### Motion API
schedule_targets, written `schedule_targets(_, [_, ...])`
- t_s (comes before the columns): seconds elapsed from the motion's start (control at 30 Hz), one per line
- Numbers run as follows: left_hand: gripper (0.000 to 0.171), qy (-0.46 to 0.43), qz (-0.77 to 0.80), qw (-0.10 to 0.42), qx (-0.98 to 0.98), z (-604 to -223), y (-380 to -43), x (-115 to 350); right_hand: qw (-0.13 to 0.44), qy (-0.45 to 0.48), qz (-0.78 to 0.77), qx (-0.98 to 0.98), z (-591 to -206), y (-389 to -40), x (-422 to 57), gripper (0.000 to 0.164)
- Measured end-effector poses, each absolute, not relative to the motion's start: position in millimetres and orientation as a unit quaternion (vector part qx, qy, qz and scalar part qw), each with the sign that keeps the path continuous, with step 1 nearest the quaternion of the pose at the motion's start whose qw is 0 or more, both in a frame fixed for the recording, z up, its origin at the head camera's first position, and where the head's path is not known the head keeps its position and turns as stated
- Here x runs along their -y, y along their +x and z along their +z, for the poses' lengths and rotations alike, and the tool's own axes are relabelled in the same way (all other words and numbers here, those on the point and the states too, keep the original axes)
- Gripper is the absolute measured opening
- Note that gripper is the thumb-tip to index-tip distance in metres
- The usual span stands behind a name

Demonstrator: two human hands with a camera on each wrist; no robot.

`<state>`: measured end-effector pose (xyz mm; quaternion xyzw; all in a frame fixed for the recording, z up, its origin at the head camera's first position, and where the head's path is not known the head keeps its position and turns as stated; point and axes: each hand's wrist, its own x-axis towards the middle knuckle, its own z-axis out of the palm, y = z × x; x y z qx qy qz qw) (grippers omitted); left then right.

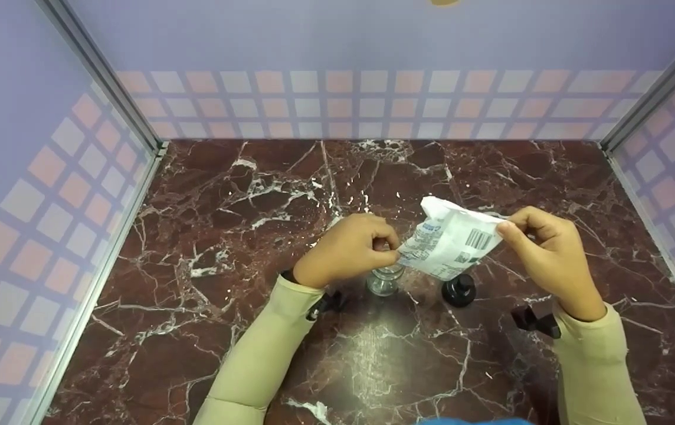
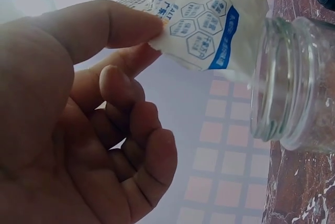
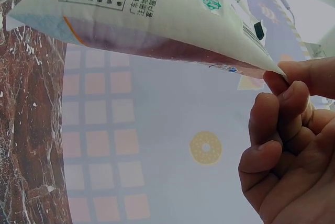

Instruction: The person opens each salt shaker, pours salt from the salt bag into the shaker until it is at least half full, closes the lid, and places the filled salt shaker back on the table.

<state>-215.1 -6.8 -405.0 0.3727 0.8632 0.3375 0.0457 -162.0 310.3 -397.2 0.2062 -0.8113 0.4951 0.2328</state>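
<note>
A white printed salt bag (image 1: 452, 245) hangs tilted between both hands, its lower left end over the mouth of a clear glass jar (image 1: 384, 282). My left hand (image 1: 352, 247) pinches a corner of the bag between thumb and index finger; its other fingers are curled in the left wrist view. At the opposite upper corner, my right hand (image 1: 547, 254) pinches the bag with thumb and fingertips. The jar's threaded rim (image 2: 269, 80) shows close to the bag in the left wrist view. How much lies inside the jar is hard to see.
A small black knobbed object (image 1: 459, 290) stands right of the jar. Underneath is a dark red marble tabletop (image 1: 207, 330) with white veins and scattered white flecks. Purple walls with a tile pattern (image 1: 337, 97) enclose the back and sides.
</note>
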Motion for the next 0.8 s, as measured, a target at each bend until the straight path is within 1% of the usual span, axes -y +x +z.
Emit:
schedule_targets(0.17, [0.007,0.368,0.327,0.063,-0.868,-405.1,-215.4,6.6,0.235,0.205,0.503,0.806,-399.1,-161.9,-308.1,0.018])
schedule_targets(0.37, [0.01,0.371,0.312,0.06,-0.873,-405.8,-216.8,6.9,0.246,0.208,0.513,0.795,-400.6,-161.1,-305.3,0.019])
schedule_targets(0.6, [0.014,0.381,0.288,0.064,-0.876,-404.3,-218.7,8.9,0.264,0.201,0.532,0.779,-402.6,-164.0,-300.2,0.016])
schedule_targets(0.8, [0.017,0.388,0.281,0.054,-0.876,-404.4,-218.0,9.1,0.275,0.203,0.56,0.755,-401.6,-163.7,-296.8,0.014])
